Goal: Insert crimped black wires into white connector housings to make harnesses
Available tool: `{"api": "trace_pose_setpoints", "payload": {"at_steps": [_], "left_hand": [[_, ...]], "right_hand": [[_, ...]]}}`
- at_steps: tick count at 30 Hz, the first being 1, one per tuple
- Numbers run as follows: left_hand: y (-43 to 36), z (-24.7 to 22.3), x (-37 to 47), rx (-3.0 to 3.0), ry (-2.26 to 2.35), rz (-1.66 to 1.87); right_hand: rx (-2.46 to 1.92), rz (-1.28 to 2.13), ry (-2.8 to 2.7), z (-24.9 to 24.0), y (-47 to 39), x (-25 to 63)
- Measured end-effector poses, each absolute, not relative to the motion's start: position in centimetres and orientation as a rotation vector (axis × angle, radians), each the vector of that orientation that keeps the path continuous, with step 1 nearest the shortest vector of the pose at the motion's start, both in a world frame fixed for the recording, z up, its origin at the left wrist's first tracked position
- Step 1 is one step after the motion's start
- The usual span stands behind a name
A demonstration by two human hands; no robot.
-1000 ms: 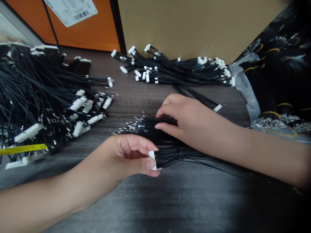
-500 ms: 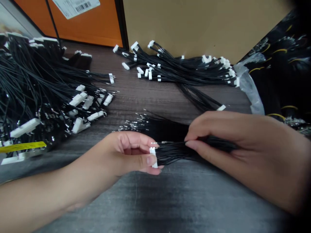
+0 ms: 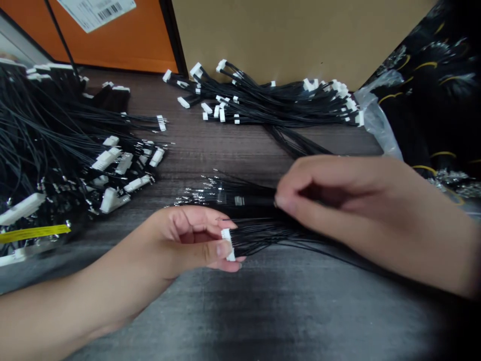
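My left hand (image 3: 201,240) is closed on a white connector housing (image 3: 227,244), thumb on its near face and fingers behind it. Black wires (image 3: 259,231) run from the connector's right side, passing beneath my other hand. My right hand (image 3: 330,200) is closed, thumb and forefinger pinched together over a bundle of loose black wires (image 3: 251,193). Whatever lies between those fingertips is too small and blurred to make out. Bare metal terminals (image 3: 199,193) tip the bundle's left end, just behind my left hand.
Wired white connectors form a large heap (image 3: 56,130) at left, with a yellow strip (image 3: 35,233). Finished-looking cable bundles (image 3: 270,105) lie at the back, before a cardboard box (image 3: 263,35) and an orange box (image 3: 112,50). A plastic bag (image 3: 379,113) and banded wires (image 3: 424,110) are at right.
My right hand has moved up from the wire it pinched beside the connector to the loose bundle. My left hand keeps its hold. The whole view has shifted slightly.
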State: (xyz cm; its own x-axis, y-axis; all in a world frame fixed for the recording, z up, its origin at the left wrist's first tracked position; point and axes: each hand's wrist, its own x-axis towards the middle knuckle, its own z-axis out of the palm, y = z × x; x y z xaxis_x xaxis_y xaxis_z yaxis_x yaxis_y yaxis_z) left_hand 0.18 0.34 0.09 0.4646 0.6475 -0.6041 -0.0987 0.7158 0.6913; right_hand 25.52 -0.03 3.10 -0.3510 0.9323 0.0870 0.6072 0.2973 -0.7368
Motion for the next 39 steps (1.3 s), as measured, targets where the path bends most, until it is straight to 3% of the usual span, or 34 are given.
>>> {"api": "trace_pose_setpoints", "payload": {"at_steps": [8,19,39], "left_hand": [[0.4,0.4,0.3,0.659,0.993,0.488],[0.5,0.0,0.1,0.663,0.961,0.470],[0.5,0.2,-0.4,0.660,0.955,0.437]], "right_hand": [[-1.324,0.695,-2.227,2.8,-2.8,24.8],[-1.597,0.901,-2.210,2.5,-2.9,26.5],[-1.581,1.204,-1.946,1.7,-2.4,25.0]]}}
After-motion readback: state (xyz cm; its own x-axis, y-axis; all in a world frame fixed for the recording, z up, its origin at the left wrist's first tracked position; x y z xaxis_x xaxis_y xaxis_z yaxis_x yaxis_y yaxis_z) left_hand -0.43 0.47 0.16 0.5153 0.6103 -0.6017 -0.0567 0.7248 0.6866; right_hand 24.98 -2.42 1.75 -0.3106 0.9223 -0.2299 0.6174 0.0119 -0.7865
